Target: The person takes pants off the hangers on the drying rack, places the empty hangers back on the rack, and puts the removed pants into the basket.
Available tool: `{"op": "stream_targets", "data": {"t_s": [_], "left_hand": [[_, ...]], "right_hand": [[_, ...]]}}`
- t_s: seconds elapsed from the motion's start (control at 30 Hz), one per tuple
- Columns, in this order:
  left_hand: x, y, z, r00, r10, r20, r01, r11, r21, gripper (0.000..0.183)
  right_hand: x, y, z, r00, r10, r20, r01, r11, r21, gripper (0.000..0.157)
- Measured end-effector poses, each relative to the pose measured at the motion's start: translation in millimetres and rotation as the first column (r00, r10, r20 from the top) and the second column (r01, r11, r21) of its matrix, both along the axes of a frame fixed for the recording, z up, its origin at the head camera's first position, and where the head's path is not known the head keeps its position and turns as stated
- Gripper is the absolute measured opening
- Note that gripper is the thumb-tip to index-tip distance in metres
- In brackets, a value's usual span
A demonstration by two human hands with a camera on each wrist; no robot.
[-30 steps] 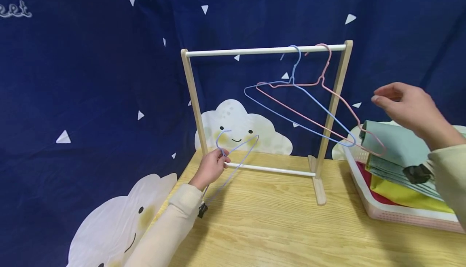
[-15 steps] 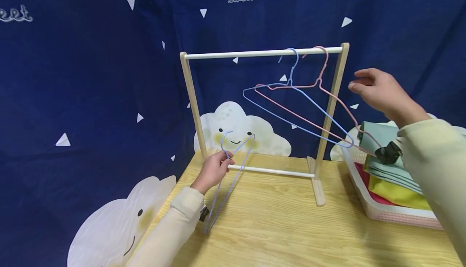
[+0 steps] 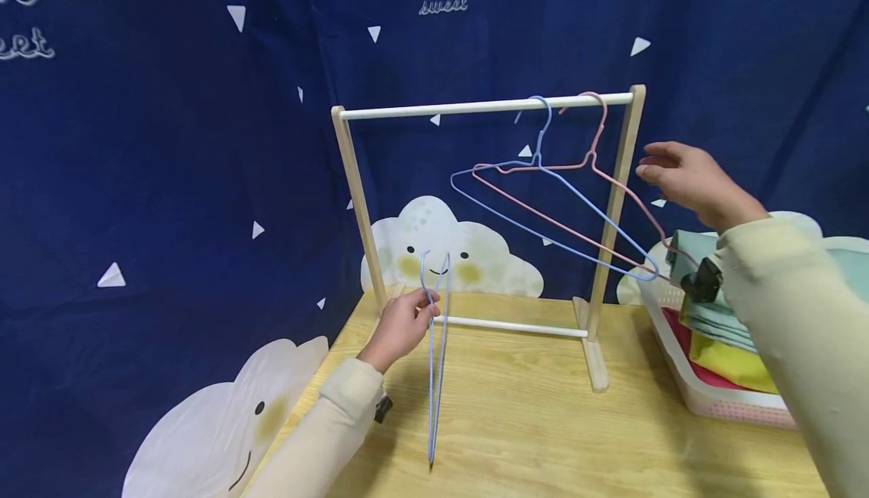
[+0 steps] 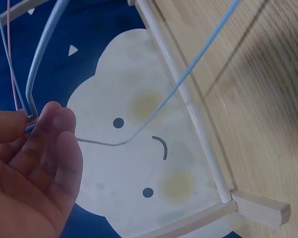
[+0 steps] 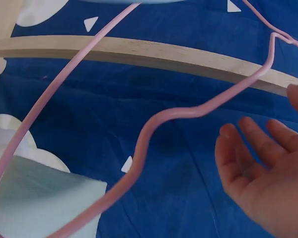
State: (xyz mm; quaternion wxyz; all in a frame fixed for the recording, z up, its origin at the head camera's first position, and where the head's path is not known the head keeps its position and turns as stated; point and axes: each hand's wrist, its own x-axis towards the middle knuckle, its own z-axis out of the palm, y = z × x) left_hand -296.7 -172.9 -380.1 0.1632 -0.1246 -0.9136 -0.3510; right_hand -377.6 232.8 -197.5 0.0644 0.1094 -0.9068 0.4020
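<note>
My left hand point(image 3: 403, 324) pinches a thin blue hanger point(image 3: 431, 377) near its neck, low in front of the rack's left side. The hanger hangs almost edge-on, its hook pointing up. In the left wrist view, thumb and fingers point(image 4: 44, 144) meet at its wire. My right hand point(image 3: 692, 181), beyond the rack's right post, holds nothing; its fingers are loosely bent. Closest to it is a pink hanger point(image 5: 144, 139), apart from the fingers in the right wrist view. That hanger and a second blue hanger point(image 3: 577, 192) hang from the white rod point(image 3: 475, 107).
The wooden rack post point(image 3: 356, 189) and its lower white bar point(image 3: 509, 325) stand at the back of the wooden table point(image 3: 529, 422). To the right, a pink-and-white basket point(image 3: 686, 385) holds folded green, yellow and red cloths. A dark blue curtain point(image 3: 170, 143) hangs behind.
The held blue hanger has swung from slanted to nearly edge-on and upright, and the left hand has shifted slightly right. The right hand has moved left, closer to the rack.
</note>
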Motion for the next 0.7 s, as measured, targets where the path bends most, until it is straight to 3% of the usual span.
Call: {"op": "stream_targets", "data": {"t_s": [0.33,0.5,0.7], "left_hand": [[2.6,2,-1.9,1.000,0.006,-0.022,-0.007,1.000,-0.026,0.019],[5.4,4,-1.6,1.000,-0.021,-0.002,0.021,0.999,-0.025,0.020],[7.6,2,2.0,1.000,0.000,0.013,0.000,1.000,-0.009,0.021]], "right_hand": [[-8.4,-18,-1.0,0.999,0.026,-0.039,-0.027,0.999,-0.031,0.068],[-11.0,-18,-4.3,0.997,-0.014,-0.077,0.013,1.000,-0.016,0.063],[-15.8,-15,-7.2,0.993,-0.047,-0.111,0.051,0.998,0.032,0.064]]}}
